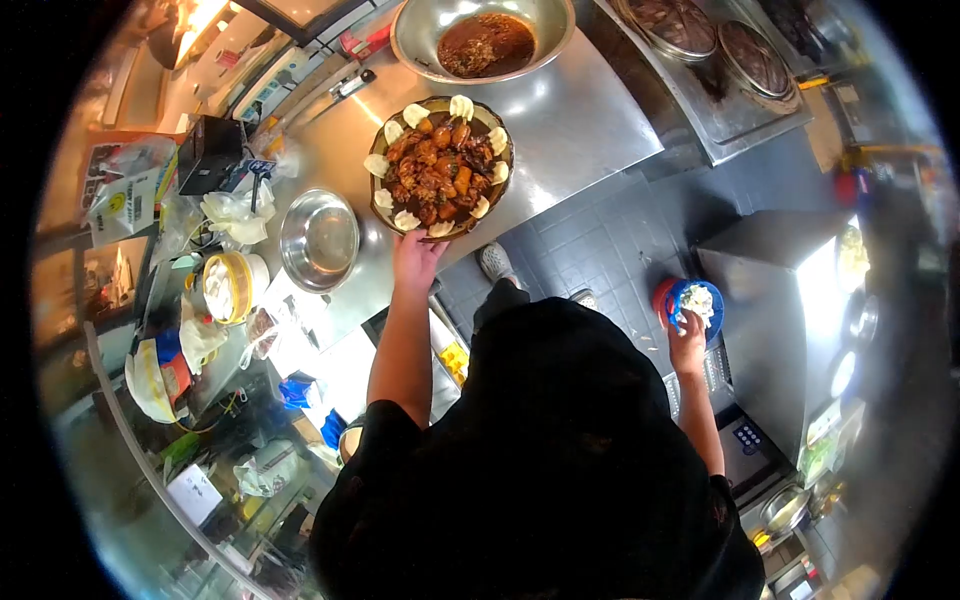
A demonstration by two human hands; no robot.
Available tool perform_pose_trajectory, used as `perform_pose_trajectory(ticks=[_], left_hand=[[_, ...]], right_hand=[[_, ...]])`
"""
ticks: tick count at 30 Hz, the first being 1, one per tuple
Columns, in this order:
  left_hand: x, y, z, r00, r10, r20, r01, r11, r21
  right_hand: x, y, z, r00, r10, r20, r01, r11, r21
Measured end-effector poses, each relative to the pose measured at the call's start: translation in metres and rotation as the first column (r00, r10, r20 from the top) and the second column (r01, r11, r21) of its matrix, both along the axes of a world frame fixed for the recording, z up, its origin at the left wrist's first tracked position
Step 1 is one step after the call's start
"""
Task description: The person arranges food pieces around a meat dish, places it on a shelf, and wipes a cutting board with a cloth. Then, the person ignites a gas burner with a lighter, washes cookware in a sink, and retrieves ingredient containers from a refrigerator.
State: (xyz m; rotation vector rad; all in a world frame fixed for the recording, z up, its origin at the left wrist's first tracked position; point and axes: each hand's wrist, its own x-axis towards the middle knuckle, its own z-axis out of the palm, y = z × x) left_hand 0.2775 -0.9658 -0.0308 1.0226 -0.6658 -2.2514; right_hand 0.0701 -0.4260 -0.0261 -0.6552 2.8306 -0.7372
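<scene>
My left hand (415, 265) grips the near rim of a dark-rimmed serving dish (377, 200) at the edge of the steel counter. Glossy brown chunks of braised food (435, 165) fill the middle, with pale folded buns (376, 165) set around the rim. Off to the right and lower, my right hand (687, 345) reaches to a red and blue bin (718, 325) holding whitish crumpled scraps (696, 302). Its fingers look apart, at the near side of the scraps, and nothing is plainly held in them.
A large steel bowl (405, 40) with brown sauce stands behind the dish. Left of the dish sits a metal basin (320, 240), near a yellow-rimmed tub (240, 287) and plastic bags. A steel cabinet (765, 240) rises beside the bin. Round pans (755, 60) rest at the back right.
</scene>
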Motion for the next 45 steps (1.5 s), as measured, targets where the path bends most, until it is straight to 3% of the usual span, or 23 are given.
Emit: perform_pose_trajectory(ticks=[2,6,10,12,13,18,20,21,22,25,26,27,28,29,30,31,36,40,44,45], left_hand=[[-0.005,0.009,0.002,0.999,0.015,0.029,-0.015,1.000,-0.008],[-0.008,0.014,-0.008,0.996,0.054,0.067,-0.057,0.997,0.043],[-0.008,0.013,-0.012,0.998,0.033,0.052,-0.036,0.997,0.065],[-0.013,0.022,0.003,0.997,0.049,0.058,-0.051,0.998,0.040],[-0.016,0.025,0.009,0.996,0.057,0.066,-0.060,0.998,0.034],[-0.006,0.023,-0.001,0.999,0.020,0.039,-0.021,0.999,0.031],[-0.007,0.019,-0.003,1.000,0.007,0.000,-0.007,1.000,0.004],[-0.006,0.015,-0.009,1.000,0.014,-0.003,-0.014,0.999,0.036],[-0.006,0.013,-0.013,1.000,0.012,-0.002,-0.012,0.999,0.043],[0.001,0.009,-0.026,1.000,-0.015,-0.016,0.016,0.998,0.059],[0.005,0.008,-0.029,0.998,-0.046,-0.037,0.048,0.997,0.055],[0.003,0.005,-0.029,0.994,-0.083,-0.065,0.085,0.995,0.043],[0.000,0.011,-0.021,1.000,-0.008,0.005,0.008,0.999,0.033],[0.003,0.007,-0.026,0.997,-0.066,-0.040,0.067,0.997,0.024],[-0.004,0.014,0.000,1.000,-0.023,-0.011,0.023,0.999,0.036],[0.001,0.010,-0.019,0.995,-0.097,-0.026,0.096,0.994,-0.050],[0.000,0.010,-0.011,0.997,-0.053,-0.057,0.056,0.996,0.065],[-0.006,0.013,-0.002,0.998,-0.020,-0.062,0.022,0.999,0.031],[-0.008,0.010,-0.002,0.991,0.040,-0.124,-0.023,0.991,0.134],[-0.001,0.007,-0.015,0.992,-0.125,-0.027,0.124,0.992,-0.033]], right_hand=[[0.004,0.031,0.008,0.987,-0.064,0.148,0.070,0.997,-0.035],[0.009,0.105,-0.010,1.000,-0.001,-0.009,0.002,0.995,0.096],[0.022,0.157,-0.010,0.947,-0.241,0.212,0.232,0.971,0.065],[0.024,0.198,-0.041,0.948,-0.261,0.181,0.246,0.964,0.102],[0.029,0.199,-0.032,0.898,-0.360,0.254,0.351,0.933,0.079],[0.045,0.210,-0.028,0.901,-0.367,0.230,0.310,0.918,0.248],[0.056,0.221,-0.051,0.949,-0.287,0.133,0.228,0.912,0.341],[0.056,0.205,-0.045,0.833,-0.474,0.285,0.359,0.856,0.372],[0.063,0.198,-0.045,0.838,-0.486,0.247,0.350,0.827,0.439],[0.069,0.169,-0.052,0.894,-0.397,0.209,0.296,0.872,0.390],[0.069,0.156,-0.040,0.836,-0.415,0.359,0.324,0.901,0.288],[0.066,0.141,-0.037,0.875,-0.367,0.316,0.283,0.917,0.282],[0.064,0.130,-0.040,0.907,-0.322,0.271,0.246,0.928,0.279],[0.061,0.121,-0.037,0.906,-0.310,0.287,0.238,0.936,0.259],[0.057,0.109,-0.031,0.889,-0.343,0.304,0.274,0.929,0.249],[0.050,0.095,-0.025,0.867,-0.379,0.323,0.312,0.919,0.240],[0.026,0.053,-0.014,0.885,-0.384,0.264,0.326,0.915,0.238],[0.026,0.023,-0.004,0.890,-0.353,0.289,0.321,0.935,0.151],[0.028,-0.005,-0.005,0.871,-0.299,0.390,0.265,0.954,0.140],[0.032,-0.010,-0.017,0.908,-0.239,0.343,0.197,0.968,0.154]])
